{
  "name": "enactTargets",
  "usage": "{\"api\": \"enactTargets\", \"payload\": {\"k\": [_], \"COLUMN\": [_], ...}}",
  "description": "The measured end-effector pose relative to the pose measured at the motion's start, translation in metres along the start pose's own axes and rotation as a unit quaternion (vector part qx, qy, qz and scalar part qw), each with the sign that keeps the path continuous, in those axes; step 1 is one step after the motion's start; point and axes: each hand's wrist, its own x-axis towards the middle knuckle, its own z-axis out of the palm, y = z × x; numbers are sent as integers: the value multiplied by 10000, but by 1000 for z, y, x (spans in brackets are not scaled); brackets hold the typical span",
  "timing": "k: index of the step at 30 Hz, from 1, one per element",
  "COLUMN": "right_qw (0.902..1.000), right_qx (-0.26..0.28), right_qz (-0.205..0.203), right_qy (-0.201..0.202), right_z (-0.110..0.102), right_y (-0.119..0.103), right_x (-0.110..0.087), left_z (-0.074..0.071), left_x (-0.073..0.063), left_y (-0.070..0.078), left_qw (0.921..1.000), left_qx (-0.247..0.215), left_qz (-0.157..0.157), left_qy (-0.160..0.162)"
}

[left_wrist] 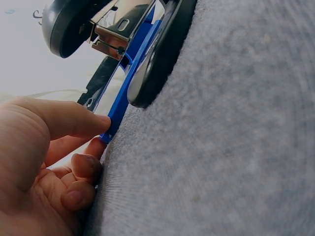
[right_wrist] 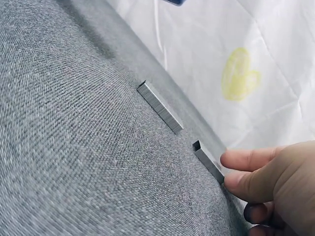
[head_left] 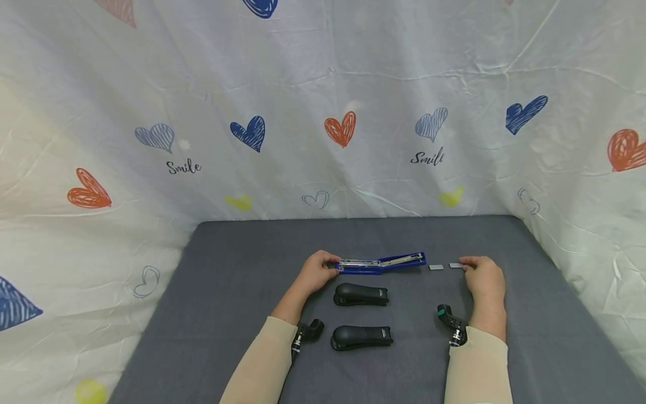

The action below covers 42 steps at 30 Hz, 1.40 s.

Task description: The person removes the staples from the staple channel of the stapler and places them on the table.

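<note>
A blue stapler (head_left: pixel 360 271) lies opened out flat on the grey table, its metal inside showing. My left hand (head_left: pixel 314 272) pinches its left end between thumb and fingers; the left wrist view shows the thumb on the blue base (left_wrist: pixel 116 109). To the right of the stapler are two short strips of staples. One strip (right_wrist: pixel 160 109) lies untouched on the cloth, nearer the stapler. At the end of the other strip (right_wrist: pixel 209 163), the thumb and index finger of my right hand (head_left: pixel 487 279) pinch it, low over the cloth.
Two black staplers lie closer to me, one (head_left: pixel 360 294) just below the blue stapler and another (head_left: pixel 361 338) nearer still. A grey cloth (head_left: pixel 242 314) covers the table. Behind it hangs a white curtain (head_left: pixel 292 73) printed with hearts. Black camera mounts sit at both wrists.
</note>
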Motion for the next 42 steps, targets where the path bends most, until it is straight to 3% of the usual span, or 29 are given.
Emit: {"api": "enactTargets", "payload": {"k": [6,13,20,30,37,42], "right_qw": [9993,9975,9941,9735,9631,9509], "right_qx": [347,677,776,1478,1586,1670], "right_qz": [-22,-165,-696,-1586,-1858,-2278], "right_qy": [-127,-115,-303,-726,-1134,-1264], "right_z": [-3,-14,-29,-38,-43,-36], "right_y": [-2,-21,-46,-85,-113,-132], "right_x": [-1,-7,-13,-26,-39,-47], "left_z": [1,2,1,0,0,0], "left_x": [1,2,2,0,0,1], "left_y": [-2,-4,-4,-3,-1,-1], "left_qw": [10000,10000,10000,9999,9999,10000], "left_qx": [4,-2,-20,-89,-102,-71], "left_qz": [-45,-44,-13,55,30,-44], "left_qy": [3,13,-9,-4,-1,-15]}}
